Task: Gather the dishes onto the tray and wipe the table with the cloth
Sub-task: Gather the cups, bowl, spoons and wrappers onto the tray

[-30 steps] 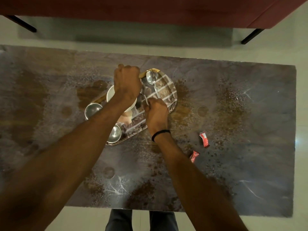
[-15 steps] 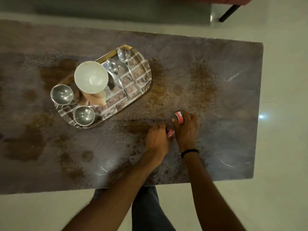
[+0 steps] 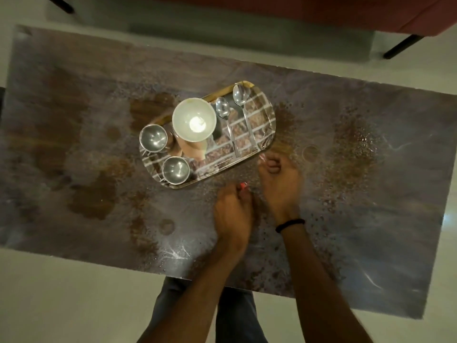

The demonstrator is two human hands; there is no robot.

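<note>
The gathering looks nearly finished. The tray (image 3: 268, 115), an oval with a mirror-bright face and a wooden rim, sits on the bench (image 3: 395, 219) and carries a white ceramic bowl (image 3: 194, 120), two small round steel cups (image 3: 153, 138) (image 3: 175, 169) on the side of the tray away from the hands, and two polished spoons (image 3: 225, 117) (image 3: 243, 105) lying side by side on the side nearer them.

Just off the tray's near edge, the left hand (image 3: 232, 214) has its grip pinched on a small red wrapper (image 3: 243, 186). The right hand (image 3: 280, 179) is curled closed right at the tray's rim; something pale shows at its fingertips, too blurred to name, so what its grip holds cannot be told.

The bench is a glossy stone-patterned slab, speckled all round the tray with brown stains, ring marks and pale powdery spill. Wiping appears not yet begun, and no cloth is in view.
</note>
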